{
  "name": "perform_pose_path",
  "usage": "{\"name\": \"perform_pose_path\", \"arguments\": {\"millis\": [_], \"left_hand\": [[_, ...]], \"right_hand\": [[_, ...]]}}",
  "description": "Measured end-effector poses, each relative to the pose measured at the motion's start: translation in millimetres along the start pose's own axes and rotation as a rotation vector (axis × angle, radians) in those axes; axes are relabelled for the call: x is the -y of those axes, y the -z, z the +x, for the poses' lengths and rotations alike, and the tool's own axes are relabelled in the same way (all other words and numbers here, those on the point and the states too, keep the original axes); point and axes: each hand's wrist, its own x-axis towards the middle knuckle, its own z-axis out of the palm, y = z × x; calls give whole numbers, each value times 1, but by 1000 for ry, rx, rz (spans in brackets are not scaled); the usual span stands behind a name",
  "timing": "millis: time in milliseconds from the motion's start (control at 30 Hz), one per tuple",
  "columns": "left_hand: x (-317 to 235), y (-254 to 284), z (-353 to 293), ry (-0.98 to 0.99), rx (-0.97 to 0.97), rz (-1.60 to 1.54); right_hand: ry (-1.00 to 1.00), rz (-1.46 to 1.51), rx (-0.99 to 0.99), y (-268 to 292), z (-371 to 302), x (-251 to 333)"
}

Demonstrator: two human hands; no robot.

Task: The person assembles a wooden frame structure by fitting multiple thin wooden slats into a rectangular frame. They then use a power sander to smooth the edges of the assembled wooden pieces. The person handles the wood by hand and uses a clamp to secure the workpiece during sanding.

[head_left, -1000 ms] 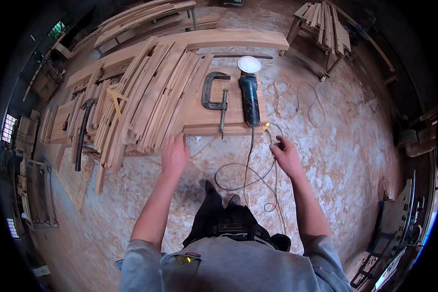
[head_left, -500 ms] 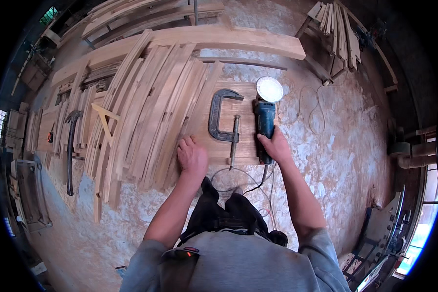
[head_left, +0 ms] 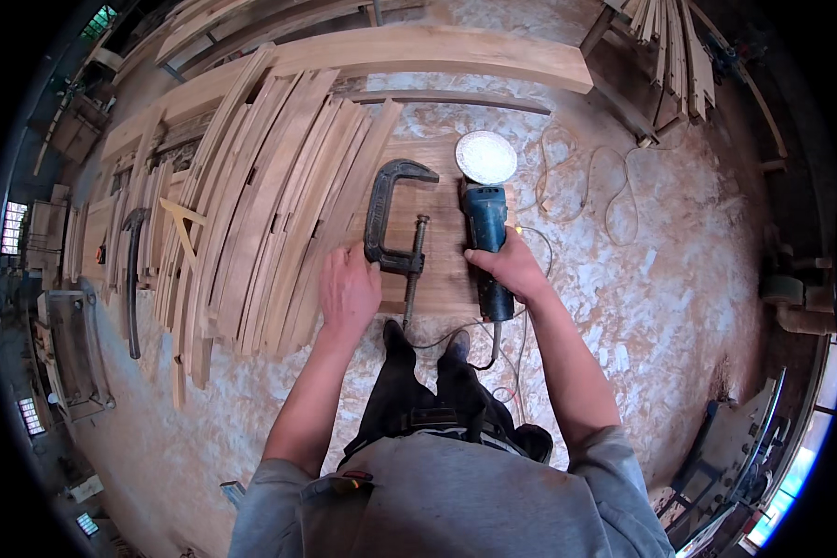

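My right hand (head_left: 516,267) is wrapped around the body of a blue angle grinder (head_left: 486,223) with a round, whitish disc (head_left: 485,157) at its far end. To its left is a dark metal C-clamp (head_left: 378,206), its threaded screw (head_left: 416,270) pointing toward me. My left hand (head_left: 350,293) is closed at the clamp's lower left corner and seems to grip it; some fingers are hidden. Both tools appear slightly raised over a flat wooden board (head_left: 409,149).
Long wooden strips (head_left: 279,195) lie side by side on the left, with a hammer (head_left: 134,279) and a yellow triangular square (head_left: 184,228) on them. A thick beam (head_left: 437,51) crosses the far side. Cords (head_left: 614,200) trail over the dusty floor (head_left: 614,316).
My left hand has gone from the wood strips to the C-clamp's corner. Both clamp and grinder look larger, as if lifted. The view has shifted slightly.
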Motion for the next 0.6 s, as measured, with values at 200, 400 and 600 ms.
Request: {"name": "perform_pose_path", "arguments": {"millis": [200,400,600], "left_hand": [[34,-17,29,65,-14,274],[18,-28,45,184,53,443],[28,-43,50,250,-103,473]], "right_hand": [[-245,521,238,19,0,14],[-256,661,294,32,-2,-3],[9,846,262,54,-57,-35]]}}
